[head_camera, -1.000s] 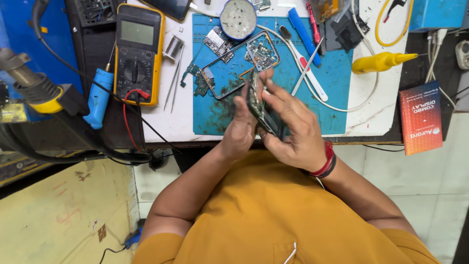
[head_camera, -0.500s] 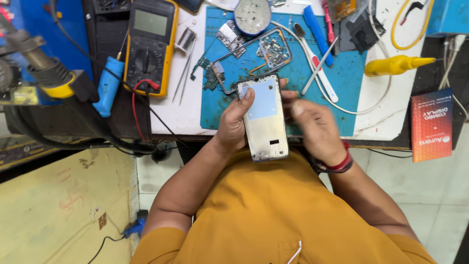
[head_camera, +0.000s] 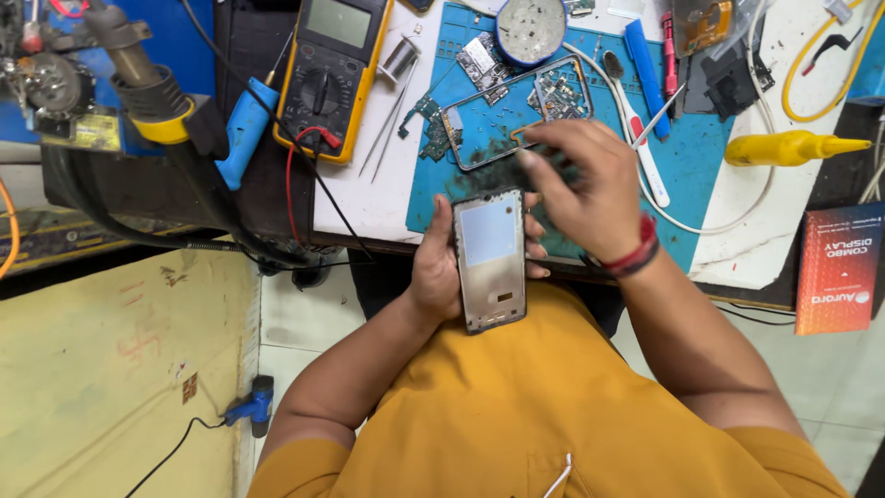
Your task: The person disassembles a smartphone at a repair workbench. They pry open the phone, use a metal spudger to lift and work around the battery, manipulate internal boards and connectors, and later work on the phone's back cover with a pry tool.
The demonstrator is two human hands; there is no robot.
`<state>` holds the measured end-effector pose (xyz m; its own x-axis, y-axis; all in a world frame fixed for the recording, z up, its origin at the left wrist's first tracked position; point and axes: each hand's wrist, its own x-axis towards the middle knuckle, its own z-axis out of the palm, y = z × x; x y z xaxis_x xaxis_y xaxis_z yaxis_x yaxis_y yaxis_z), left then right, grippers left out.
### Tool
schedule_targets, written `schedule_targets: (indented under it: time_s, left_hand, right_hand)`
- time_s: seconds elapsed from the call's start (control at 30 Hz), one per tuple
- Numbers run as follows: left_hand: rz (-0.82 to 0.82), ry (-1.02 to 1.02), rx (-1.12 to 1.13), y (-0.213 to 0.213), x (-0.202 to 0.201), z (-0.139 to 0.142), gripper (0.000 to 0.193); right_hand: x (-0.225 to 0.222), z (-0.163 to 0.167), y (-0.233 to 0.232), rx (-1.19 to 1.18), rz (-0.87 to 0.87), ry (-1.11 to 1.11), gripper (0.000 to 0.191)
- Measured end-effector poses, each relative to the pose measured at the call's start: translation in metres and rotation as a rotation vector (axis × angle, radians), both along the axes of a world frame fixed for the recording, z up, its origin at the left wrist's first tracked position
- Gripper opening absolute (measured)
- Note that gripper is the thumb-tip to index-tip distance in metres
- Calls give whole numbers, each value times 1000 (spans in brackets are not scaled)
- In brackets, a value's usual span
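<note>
The left hand [head_camera: 433, 272] grips a stripped phone frame [head_camera: 490, 258] just below centre of the frame, fingers wrapped behind it and their tips showing at its right edge. The frame is a flat grey metal rectangle with a pale panel in its upper half, held upright over the front edge of the bench, above the person's mustard-yellow shirt.

The right hand [head_camera: 585, 189] hovers just above and right of it, over the near edge of the blue work mat [head_camera: 701, 166]. Its fingers curl loosely downward and are blurred, so I cannot tell whether they pinch anything. A red and black band sits on that wrist.

Open room is scarce: the mat behind the hands carries a thin rectangular bezel [head_camera: 516, 111], small circuit boards and scattered screws. A round dish [head_camera: 530, 28] is cut off by the top edge. To the right lie a blue pry tool [head_camera: 645, 65], a white-handled brush [head_camera: 636, 129] and a yellow nozzle bottle [head_camera: 793, 148]. A red box [head_camera: 834, 267] stands at the far right.

At upper left, a yellow multimeter [head_camera: 332, 69] with a red lead rests beside steel tweezers [head_camera: 387, 124]; a hot-air handle with a yellow collar [head_camera: 152, 92] hangs off the bench edge. The lower left is bare yellowish floor with a cable.
</note>
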<state>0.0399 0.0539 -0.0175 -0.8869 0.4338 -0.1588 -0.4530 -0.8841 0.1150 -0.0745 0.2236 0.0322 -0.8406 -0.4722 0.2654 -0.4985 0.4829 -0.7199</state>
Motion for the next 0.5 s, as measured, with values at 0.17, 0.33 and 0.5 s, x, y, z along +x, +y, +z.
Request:
schedule_targets:
  time_s: [0.17, 0.33, 0.5]
  left_hand:
    - [91, -6, 15, -14, 13, 7, 99]
    - [95, 36, 38, -19, 16, 15, 100]
    - [65, 55, 99, -15, 14, 23, 104]
  right_hand:
    - [-29, -4, -42, 98, 249, 155, 17]
    - [-51, -19, -82, 260, 441, 350, 20]
    - [-66, -28, -116, 446, 619, 649, 34]
